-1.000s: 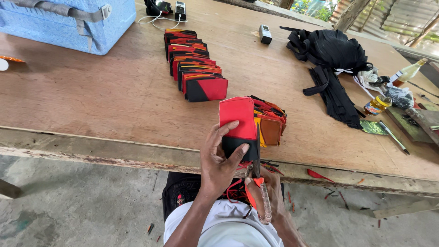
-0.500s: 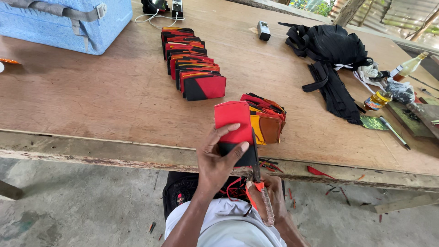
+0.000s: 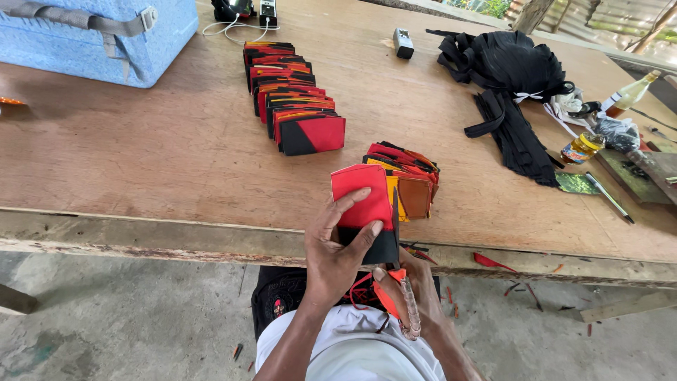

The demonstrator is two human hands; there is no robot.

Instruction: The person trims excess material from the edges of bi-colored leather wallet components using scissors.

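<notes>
Rough plywood forms the table (image 3: 141, 162), its worn front edge running above a grey concrete floor (image 3: 106, 324). At that edge the left hand (image 3: 337, 250) is clamped on a red and black pouch (image 3: 363, 204), thumb across the red upper half and fingers wrapped round the black lower part, holding it upright just over the table's lip. Just right of it, the right hand (image 3: 416, 289) is closed on a knife (image 3: 402, 300) with a ribbed pale handle wound in orange; the thin dark blade rises along the pouch's right side, touching or almost touching it. Behind the pouch, just beside it on the table, lies a small pile (image 3: 407, 173) of red, orange, yellow and brown pieces. Farther back, a long row (image 3: 293, 99) of red and black pouches stands overlapped, leading away from the person. A blue box (image 3: 92, 35) with a grey strap sits at the far left. To the right, well apart from the hands, lies a heap of black straps (image 3: 511, 77), then a small jar (image 3: 582, 147) of yellow liquid, a bottle (image 3: 631, 92) and a pen (image 3: 608, 197). Red scraps (image 3: 490, 261) lie on the ledge under the table's edge.
</notes>
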